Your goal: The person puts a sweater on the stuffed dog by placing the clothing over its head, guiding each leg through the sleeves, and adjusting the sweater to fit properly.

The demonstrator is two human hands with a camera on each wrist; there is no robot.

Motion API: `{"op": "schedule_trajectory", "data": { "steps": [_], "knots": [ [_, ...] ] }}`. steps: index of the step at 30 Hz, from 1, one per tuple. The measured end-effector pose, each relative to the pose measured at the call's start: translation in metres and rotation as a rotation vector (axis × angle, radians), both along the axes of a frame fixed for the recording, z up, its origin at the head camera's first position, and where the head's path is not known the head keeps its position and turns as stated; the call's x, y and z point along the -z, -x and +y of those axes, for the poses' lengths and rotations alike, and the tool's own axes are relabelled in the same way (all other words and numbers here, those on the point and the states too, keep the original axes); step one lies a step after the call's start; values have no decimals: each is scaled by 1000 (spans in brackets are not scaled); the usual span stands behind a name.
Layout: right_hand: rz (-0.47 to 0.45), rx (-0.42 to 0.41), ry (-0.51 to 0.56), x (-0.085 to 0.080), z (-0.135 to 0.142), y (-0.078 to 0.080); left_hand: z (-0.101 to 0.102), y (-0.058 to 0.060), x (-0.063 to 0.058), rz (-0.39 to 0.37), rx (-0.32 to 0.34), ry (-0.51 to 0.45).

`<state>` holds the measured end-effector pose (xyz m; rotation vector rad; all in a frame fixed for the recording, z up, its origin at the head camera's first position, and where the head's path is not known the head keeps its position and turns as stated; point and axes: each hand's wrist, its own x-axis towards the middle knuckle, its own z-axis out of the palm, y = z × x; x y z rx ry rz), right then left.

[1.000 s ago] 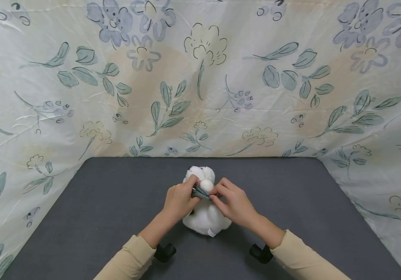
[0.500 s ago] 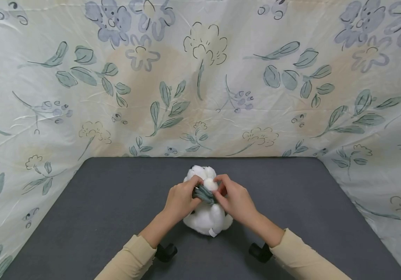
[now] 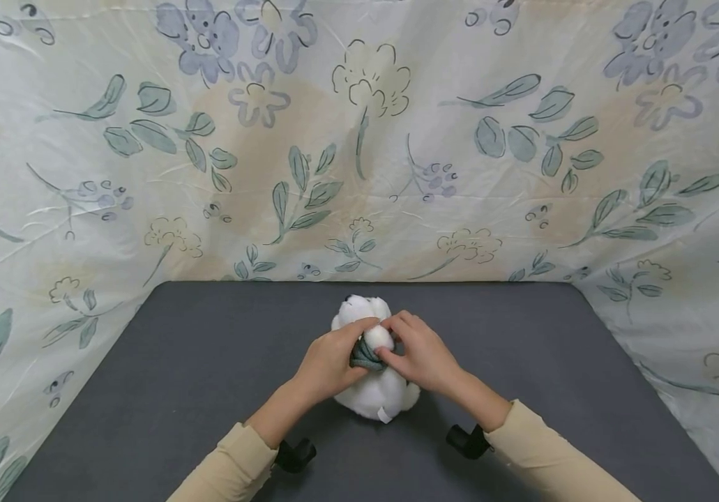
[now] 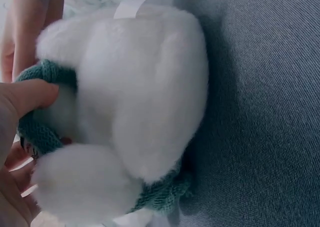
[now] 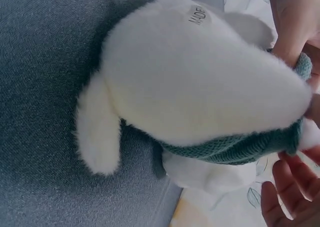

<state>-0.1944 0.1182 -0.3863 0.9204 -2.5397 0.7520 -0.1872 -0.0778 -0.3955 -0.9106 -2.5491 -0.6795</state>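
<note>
A white plush toy (image 3: 368, 401) with a sewn-on label lies on the dark grey table, and a green knitted garment (image 3: 365, 357) is bunched about its upper part. My left hand (image 3: 332, 357) grips the knit from the left. In the left wrist view its thumb (image 4: 37, 94) reaches inside the knit loop. From the other side my right hand (image 3: 420, 352) pinches at the knit edge around a rounded white part of the toy. The right wrist view shows the right fingers (image 5: 290, 187) beside the green edge. Much of the toy's head is behind the hands.
Beyond the grey table (image 3: 208, 335) hangs a floral curtain (image 3: 309, 139), which also runs along both sides. A black wrist mount (image 3: 296, 454) shows below the left arm and another black mount (image 3: 467, 442) below the right.
My right hand has let go of a stretched strip of knit and closed in around the rounded white part. The knit now surrounds that part. My left hand has shifted slightly right.
</note>
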Motion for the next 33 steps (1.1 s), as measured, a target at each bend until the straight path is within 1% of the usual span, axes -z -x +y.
{"op": "schedule_trajectory", "data": {
  "steps": [2,5,7,8,10,14,16,20,24,26,28,30,33],
  "knots": [
    [55,5,3,1,-2,1,-1,-1,-2,-51,-2,8],
    [129,16,5,1,-3,3,-3,-1,-5,-161,-6,-5],
    [153,20,4,1,-3,3,-3,-2,-8,-232,-8,-36],
    [157,16,5,1,-3,3,-3,-1,-8,-256,-9,-53],
    [159,11,0,0,-3,3,-3,1,-8,-282,-6,-99],
    [132,7,-10,-2,-3,2,-2,6,-6,-299,12,-188],
    [112,12,-13,-3,-2,1,-1,10,-4,-309,32,-222],
    [70,20,-6,-4,0,0,4,16,-1,-339,85,-267],
    [44,33,6,-5,3,2,10,19,1,-362,103,-298],
    [44,39,15,-5,5,3,13,22,1,-366,93,-286],
    [47,35,28,-4,6,4,15,24,2,-352,81,-243],
    [55,21,42,-4,7,4,17,26,3,-313,53,-169],
    [62,7,64,-3,8,4,19,28,5,-233,-11,-41]
  ]
}}
